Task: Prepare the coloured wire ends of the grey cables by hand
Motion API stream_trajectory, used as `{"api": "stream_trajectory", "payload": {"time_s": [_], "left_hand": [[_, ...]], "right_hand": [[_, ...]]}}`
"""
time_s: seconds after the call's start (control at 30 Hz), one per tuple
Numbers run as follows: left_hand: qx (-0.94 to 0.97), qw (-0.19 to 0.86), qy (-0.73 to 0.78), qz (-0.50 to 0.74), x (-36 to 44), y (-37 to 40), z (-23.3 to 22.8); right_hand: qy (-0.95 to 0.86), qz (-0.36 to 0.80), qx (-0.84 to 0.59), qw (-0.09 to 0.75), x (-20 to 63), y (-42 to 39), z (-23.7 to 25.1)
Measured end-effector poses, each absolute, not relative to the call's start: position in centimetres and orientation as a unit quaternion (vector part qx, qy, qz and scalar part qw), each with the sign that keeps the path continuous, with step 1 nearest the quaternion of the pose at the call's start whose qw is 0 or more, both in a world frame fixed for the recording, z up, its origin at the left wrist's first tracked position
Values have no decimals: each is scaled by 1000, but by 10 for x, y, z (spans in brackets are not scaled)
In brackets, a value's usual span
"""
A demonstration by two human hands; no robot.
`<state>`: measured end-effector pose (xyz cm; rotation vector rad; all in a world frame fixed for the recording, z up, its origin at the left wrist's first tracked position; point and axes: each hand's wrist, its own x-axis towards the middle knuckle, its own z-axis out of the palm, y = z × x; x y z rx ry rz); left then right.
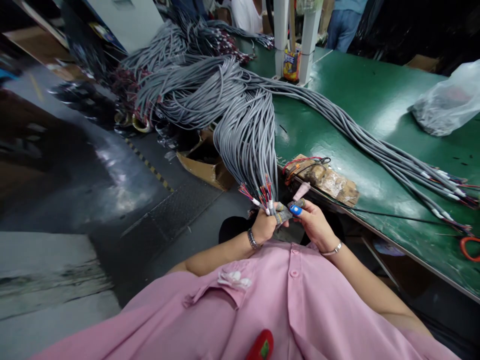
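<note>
While both hands meet just off the near edge of the desk (pixel 375 100), the head view shows the following.

Left hand: the left hand (pixel 264 226) is closed around the ends of a grey cable bundle (pixel 247 135), its taped fingers (pixel 282 216) pressed together on the cables just below the stripped coloured wires (pixel 262 196).

Right hand: the right hand (pixel 314 222) touches the same cable ends from the other side; its fingers, one capped in blue (pixel 296 210), pinch at the wire tips.

Cable bundle: it hangs from the desk's left edge down to the hands, in front of the person's pink shirt (pixel 285 300).

Behind the hands: a taped brown block (pixel 330 181) with red wire lies on the desk edge, just beyond the fingers.

Across the desk: a second grey cable run (pixel 375 145) stretches to the right, ending in coloured wires.

Farther off: a clear plastic bag (pixel 446 102) and white posts (pixel 309 40) stand on the desk.

Floor: a cardboard box (pixel 204 165) sits below the hanging cables.

Right edge: an orange handle (pixel 470 248) is partly cut off.
</note>
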<state>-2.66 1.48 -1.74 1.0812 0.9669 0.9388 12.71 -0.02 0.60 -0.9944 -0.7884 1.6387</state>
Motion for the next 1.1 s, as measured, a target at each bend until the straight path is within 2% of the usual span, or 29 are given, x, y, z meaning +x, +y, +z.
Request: {"api": "stream_trajectory", "payload": {"time_s": [0.23,0.43,0.67,0.9,1.1], "left_hand": [[515,624,442,387,-29,13,-9],[579,582,440,362,-33,10,-2],[414,647,446,459,-22,19,-5],[373,694,401,468,-26,23,3],[371,711,386,455,-21,26,9]], "right_hand": [[-301,652,-460,522,119,-1,10],[-240,705,-435,505,112,-2,4],[-262,647,-427,575,112,-4,2],[-221,715,-376,547,132,3,-19],[-212,725,-378,536,140,30,-14]]}}
